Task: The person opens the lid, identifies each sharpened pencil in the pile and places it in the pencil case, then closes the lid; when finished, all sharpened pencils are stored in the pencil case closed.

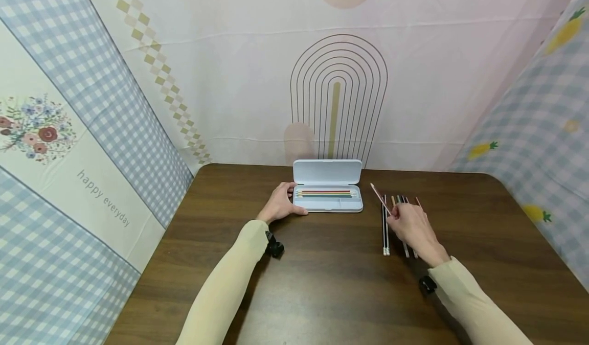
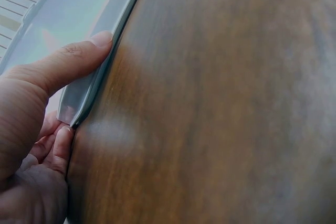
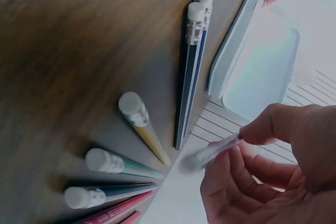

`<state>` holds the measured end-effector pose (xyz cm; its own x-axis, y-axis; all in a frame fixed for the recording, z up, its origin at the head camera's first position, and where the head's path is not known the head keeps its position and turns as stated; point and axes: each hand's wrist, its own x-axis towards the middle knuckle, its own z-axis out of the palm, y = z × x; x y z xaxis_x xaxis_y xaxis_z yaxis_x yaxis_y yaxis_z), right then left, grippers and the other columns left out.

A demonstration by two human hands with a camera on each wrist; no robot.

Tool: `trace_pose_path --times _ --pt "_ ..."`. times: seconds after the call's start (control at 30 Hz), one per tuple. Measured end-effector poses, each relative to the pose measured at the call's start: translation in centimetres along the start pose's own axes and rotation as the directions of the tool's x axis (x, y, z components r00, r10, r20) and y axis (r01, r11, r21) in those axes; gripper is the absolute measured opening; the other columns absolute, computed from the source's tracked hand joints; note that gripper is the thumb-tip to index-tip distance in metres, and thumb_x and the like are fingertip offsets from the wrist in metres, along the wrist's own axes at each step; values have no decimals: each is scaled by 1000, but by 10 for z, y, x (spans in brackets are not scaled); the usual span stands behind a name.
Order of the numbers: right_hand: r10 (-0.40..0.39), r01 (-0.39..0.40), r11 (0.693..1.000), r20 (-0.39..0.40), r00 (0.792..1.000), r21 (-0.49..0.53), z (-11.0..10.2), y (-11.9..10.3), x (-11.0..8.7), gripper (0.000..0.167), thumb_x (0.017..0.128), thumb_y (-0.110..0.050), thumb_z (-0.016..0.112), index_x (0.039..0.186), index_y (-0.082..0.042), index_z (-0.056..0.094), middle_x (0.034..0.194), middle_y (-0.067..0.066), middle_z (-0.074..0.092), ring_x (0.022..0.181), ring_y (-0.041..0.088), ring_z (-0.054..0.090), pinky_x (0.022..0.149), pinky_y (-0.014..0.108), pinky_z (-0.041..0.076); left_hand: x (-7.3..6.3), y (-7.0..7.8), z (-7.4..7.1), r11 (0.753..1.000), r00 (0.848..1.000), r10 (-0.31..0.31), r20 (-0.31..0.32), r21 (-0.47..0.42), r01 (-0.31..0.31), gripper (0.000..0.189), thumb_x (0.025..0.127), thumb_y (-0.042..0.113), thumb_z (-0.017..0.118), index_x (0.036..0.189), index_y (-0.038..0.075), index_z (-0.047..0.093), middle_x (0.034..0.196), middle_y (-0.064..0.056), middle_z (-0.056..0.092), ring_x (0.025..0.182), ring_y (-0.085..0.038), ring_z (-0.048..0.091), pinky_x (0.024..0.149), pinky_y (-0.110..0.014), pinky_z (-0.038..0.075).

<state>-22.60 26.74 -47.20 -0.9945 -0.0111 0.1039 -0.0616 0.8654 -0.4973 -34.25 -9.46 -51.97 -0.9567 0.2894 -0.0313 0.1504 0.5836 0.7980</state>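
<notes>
A pale blue pencil case lies with its lid raised at the table's back, several coloured pencils side by side in its tray. My left hand holds the case's left end, the thumb along the front edge and the fingers curled at the side. Between the thumb and fingers of my right hand a pencil is pinched, raised off the table and tilted, its eraser end blurred in the right wrist view. Beneath that hand lie several pencils, among them a yellow one and a green one.
Two dark striped pencils lie together between the case and the other pencils. The brown wooden table ends at a patterned cloth backdrop just behind the case. Checked cloth hangs along the right side.
</notes>
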Motion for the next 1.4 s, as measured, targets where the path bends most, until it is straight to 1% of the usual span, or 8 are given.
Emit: trace_pose_path --times 0.13,0.23,0.43,0.63,0.9,1.0,1.2,1.4 --pt "-69 69 998 -8 998 7 4 -5 5 6 93 -3 63 89 -4 68 79 8 64 67 19 54 58 31 42 -1 -1 -1 1000 1000 -7 0 6 7 97 79 24 100 159 1 50 155 -19 54 137 -34 59 120 -47 50" --pt "-124 124 992 -18 992 16 8 -9 11 7 94 -1 63 96 0 70 84 12 66 69 20 54 58 30 42 -2 -2 -2 1000 1000 -5 0 13 5 97 79 24 100 159 1 50 154 -20 54 137 -34 59 120 -47 51" --pt "-258 258 966 -31 966 -6 16 -18 25 8 101 1 66 103 3 73 96 17 69 77 22 56 65 31 45 -2 -2 -2 1000 1000 4 -5 11 -4 97 79 24 100 159 0 50 155 -20 53 137 -34 59 120 -47 51" --pt "-378 377 925 -22 926 -39 28 -25 41 7 103 1 67 106 5 72 101 18 70 84 26 60 75 42 56 -2 -3 -1 1000 1000 5 -2 12 -5 98 78 25 100 158 0 50 153 -20 55 136 -34 60 120 -47 51" --pt "-516 512 852 -3 857 -107 38 -38 66 6 102 2 67 104 5 71 98 17 69 91 33 64 84 51 59 -2 -1 -2 1000 1000 7 -2 14 -7 98 78 25 100 159 0 50 152 -20 56 138 -35 59 121 -48 50" --pt "-550 545 828 1 835 -133 44 -42 76 7 102 3 66 104 5 73 100 19 71 96 37 67 88 53 60 -2 -1 -2 1000 1000 3 2 15 -3 98 79 26 100 159 1 50 152 -19 55 138 -35 58 121 -48 50" --pt "-570 570 806 46 820 -159 58 -49 94 7 101 3 67 100 1 74 99 17 72 97 37 67 90 53 59 -2 0 -2 1000 1000 -3 3 26 3 98 79 26 100 158 2 50 152 -19 55 138 -34 58 121 -47 50" --pt "-601 608 777 99 793 -163 69 -55 103 7 99 4 69 101 1 75 98 15 72 98 35 67 91 51 60 -2 -1 -2 999 1000 -5 3 33 5 99 78 27 101 159 2 50 154 -18 54 138 -33 57 121 -47 50"
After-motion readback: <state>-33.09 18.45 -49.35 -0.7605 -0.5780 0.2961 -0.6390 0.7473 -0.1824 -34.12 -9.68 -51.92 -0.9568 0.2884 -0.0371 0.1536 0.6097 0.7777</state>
